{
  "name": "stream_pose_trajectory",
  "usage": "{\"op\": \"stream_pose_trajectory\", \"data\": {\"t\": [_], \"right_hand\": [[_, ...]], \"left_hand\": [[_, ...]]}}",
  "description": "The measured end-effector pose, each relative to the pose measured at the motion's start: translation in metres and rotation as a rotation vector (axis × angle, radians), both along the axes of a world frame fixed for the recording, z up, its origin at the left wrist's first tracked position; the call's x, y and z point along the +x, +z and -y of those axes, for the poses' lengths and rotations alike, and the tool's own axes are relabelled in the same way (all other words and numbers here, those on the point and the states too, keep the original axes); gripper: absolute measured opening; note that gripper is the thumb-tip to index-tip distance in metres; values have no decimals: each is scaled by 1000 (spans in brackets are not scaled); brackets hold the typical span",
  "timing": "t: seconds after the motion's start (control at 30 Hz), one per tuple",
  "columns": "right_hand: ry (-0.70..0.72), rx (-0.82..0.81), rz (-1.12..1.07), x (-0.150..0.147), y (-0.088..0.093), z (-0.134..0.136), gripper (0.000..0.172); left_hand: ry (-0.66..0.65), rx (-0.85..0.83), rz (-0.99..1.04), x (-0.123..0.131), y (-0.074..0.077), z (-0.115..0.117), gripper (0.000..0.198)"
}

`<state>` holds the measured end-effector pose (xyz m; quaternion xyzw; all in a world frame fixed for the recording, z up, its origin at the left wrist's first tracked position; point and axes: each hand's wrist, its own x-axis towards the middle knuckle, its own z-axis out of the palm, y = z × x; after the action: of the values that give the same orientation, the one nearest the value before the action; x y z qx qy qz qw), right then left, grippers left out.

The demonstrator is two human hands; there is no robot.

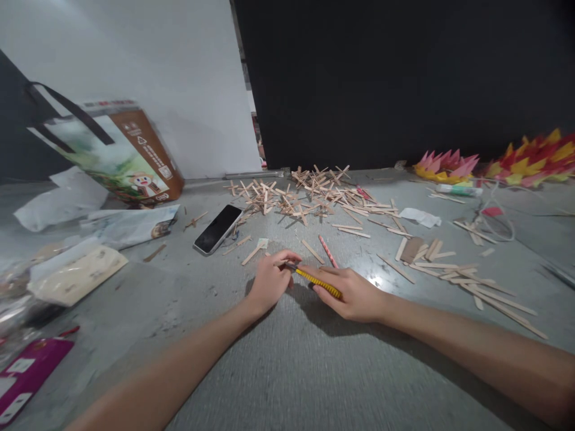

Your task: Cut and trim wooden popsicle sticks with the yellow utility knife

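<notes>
Near the middle of the grey table (251, 371), my right hand (354, 294) is wrapped round a yellow and black craft knife (320, 282), which points up and to the left. The knife's tip meets a small wooden stick (282, 262) pinched in the fingers of my left hand (271, 278). Just beyond my right hand lies a red and white striped straw (328, 251). A phone (218, 229) with a dark screen rests to the left, beyond my left hand.
Wooden sticks, many crossed, form a pile (309, 194) at the back; loose sticks (476, 281) spread right. A printed bag (130, 152), plastic packets (78, 269) and a purple item (33, 377) are left. Folded-paper pieces (534, 158) and a glue stick (458, 190) stand back right.
</notes>
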<state>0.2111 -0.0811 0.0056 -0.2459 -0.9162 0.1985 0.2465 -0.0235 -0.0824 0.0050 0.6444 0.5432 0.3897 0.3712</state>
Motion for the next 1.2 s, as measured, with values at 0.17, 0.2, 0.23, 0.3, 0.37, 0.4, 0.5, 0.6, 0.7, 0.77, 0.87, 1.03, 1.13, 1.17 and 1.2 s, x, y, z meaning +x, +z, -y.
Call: {"op": "stream_pose_trajectory", "data": {"t": [0.17,0.2,0.23,0.3,0.37,0.4,0.5,0.6,0.7,0.77,0.87,1.03,1.13,1.17,1.2], "right_hand": [[-6,2,-5,0,1,0,59],[-5,2,-6,0,1,1,58],[-4,2,-7,0,1,1,58],[-4,1,-6,0,1,0,58],[-3,-1,-2,0,1,0,57],[-4,-3,1,0,0,0,57],[-3,-7,6,0,-1,0,57],[0,-13,4,0,-1,0,58],[0,-15,-1,0,-1,0,59],[-4,-17,-3,0,0,0,58],[0,-19,0,0,1,1,58],[6,-14,9,0,1,0,58],[0,-17,9,0,1,0,58],[-1,-16,7,0,1,0,58],[-3,-15,5,0,1,0,58]], "left_hand": [[3,-4,7,-1,-1,-1,46],[2,-4,7,-1,-1,-1,45],[2,-4,7,0,-2,-1,45],[2,-6,6,0,-2,-1,45],[5,-8,2,0,-3,-1,44],[6,-7,2,-1,-3,-1,44],[3,0,0,-1,-2,-1,43],[3,-3,-8,0,0,-1,44],[11,-10,-10,0,1,-1,44],[9,-8,-10,0,0,-1,44],[2,-6,-13,-1,-2,-1,45],[3,-28,-16,0,0,0,46],[15,-25,-23,1,2,0,46],[14,-25,-24,1,3,0,45],[11,-25,-24,1,3,0,45]]}}
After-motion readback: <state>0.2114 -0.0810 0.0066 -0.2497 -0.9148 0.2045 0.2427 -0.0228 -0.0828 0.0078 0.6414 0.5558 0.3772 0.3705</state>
